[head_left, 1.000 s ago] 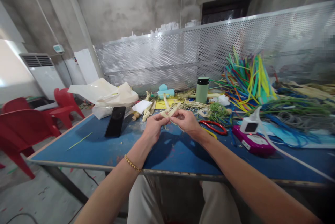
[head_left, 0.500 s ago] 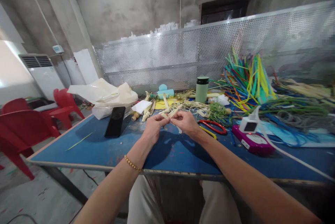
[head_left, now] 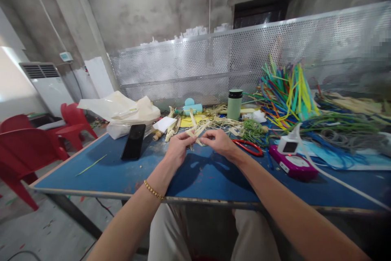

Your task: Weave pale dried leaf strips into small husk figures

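Note:
Above the blue table (head_left: 113, 179), pale flat strips of dried plant material (head_left: 199, 130) cross in an X between my two hands. My left hand (head_left: 179, 145) pinches them at the left side, thumb and fingertips together. From the right, my right hand (head_left: 219, 143) is closed in a pinch at a strip's lower end. A short stretch of strip shows between the two sets of fingertips. Just behind lie more pale stalks and husks (head_left: 172, 126). Red-handled scissors (head_left: 249, 148) rest beside my right wrist, partly covered by my forearm.
A black phone (head_left: 133, 142) lies to the left, near plastic-wrapped sheets (head_left: 131, 108). Farther back stands a green tumbler (head_left: 234, 105). Coloured strips (head_left: 293, 94) and green cords (head_left: 255, 130) pile up rightward. A purple box (head_left: 293, 163) carries a white charger (head_left: 288, 145) with a cable.
My right hand's fingertips have drawn slightly away from my left hand, and more of the crossed strips shows between them. The scissors' yellow part is now hidden behind my right forearm.

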{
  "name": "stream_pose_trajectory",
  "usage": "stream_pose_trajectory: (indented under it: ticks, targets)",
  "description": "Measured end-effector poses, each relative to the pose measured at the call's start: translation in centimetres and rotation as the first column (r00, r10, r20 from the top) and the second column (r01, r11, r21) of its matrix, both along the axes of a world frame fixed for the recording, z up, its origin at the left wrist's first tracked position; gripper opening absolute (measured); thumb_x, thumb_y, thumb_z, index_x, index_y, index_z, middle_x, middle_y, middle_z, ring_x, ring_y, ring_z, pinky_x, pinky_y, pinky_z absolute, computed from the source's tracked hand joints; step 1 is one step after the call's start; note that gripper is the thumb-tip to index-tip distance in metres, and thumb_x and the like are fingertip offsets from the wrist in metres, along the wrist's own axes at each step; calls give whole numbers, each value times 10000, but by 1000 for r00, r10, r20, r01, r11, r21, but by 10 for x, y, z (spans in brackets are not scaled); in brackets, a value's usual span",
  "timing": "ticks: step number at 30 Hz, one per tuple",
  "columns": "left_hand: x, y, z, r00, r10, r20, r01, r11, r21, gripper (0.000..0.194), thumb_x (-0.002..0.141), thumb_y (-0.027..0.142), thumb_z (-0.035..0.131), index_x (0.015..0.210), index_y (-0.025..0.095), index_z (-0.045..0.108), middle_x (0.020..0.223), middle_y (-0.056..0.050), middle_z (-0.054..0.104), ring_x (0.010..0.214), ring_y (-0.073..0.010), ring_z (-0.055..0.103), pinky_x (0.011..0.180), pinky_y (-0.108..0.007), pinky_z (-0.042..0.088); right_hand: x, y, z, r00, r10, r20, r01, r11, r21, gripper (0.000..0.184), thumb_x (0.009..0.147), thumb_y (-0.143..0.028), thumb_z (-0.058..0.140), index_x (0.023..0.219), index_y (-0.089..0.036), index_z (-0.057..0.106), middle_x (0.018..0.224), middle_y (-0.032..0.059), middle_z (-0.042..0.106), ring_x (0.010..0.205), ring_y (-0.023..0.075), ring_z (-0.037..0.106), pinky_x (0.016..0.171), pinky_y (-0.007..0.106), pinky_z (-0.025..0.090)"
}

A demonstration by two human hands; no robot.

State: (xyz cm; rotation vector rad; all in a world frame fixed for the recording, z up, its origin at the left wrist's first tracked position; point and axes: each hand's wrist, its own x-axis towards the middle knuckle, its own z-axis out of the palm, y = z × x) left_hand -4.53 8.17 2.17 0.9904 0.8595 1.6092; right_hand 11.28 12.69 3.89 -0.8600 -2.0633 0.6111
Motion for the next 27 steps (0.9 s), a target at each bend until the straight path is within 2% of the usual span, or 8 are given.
stream_pose_trajectory:
  ticks: [4,9,12,16,19,22,27]
  targets:
    - [1,-1,0,1000,-22,-12,22,1000,7,278,441,242,884,652,135,739,742,-60,714,579,-105,548,537,-236,370,0,0,0,997,-42,-71,42,999,-3,254,715,-368,599,601,-148,652,522,-14,548,516,110,436,505,235,324]
    - [2,-3,3,1000,-22,-14,22,1000,15,273,426,232,890,625,136,729,720,-50,709,574,-98,537,540,-227,370,0,-1,0,990,-72,-125,72,997,-5,249,726,-355,593,631,-136,664,565,4,583,546,119,469,525,238,355]
    - [2,-2,3,1000,-14,-27,14,1000,18,265,424,221,887,612,134,722,737,-52,711,569,-88,525,542,-225,361,-1,-5,2,986,-47,-160,40,998,-41,230,716,-338,601,648,-133,680,587,13,612,558,127,498,551,247,389]
    - [1,-2,2,999,-20,-45,21,1000,20,245,435,220,878,594,141,710,662,-35,677,576,-100,525,554,-232,363,-3,-12,6,973,17,-232,-57,984,-167,212,691,-327,623,716,-135,711,648,18,669,590,139,548,566,246,425]
    - [2,-2,2,998,-3,-64,4,1000,24,237,444,223,870,596,146,705,683,-34,680,589,-101,525,563,-235,361,-5,-14,8,968,-3,-253,-58,971,-232,217,653,-317,662,739,-130,731,681,29,700,619,149,579,573,244,446]
    - [1,-2,2,996,28,-83,-25,999,39,230,463,229,862,612,147,706,723,-30,690,573,-85,505,566,-239,357,-6,-13,7,964,-22,-263,-46,967,-251,246,660,-338,660,764,-131,742,703,34,716,631,159,603,565,247,455]
    - [1,-1,-2,993,-31,-114,39,996,75,227,503,233,862,643,145,707,609,3,632,560,-87,509,574,-237,368,-6,-10,2,953,-8,-303,-59,976,-211,268,677,-396,689,741,-139,728,740,64,733,686,193,648,599,267,486]
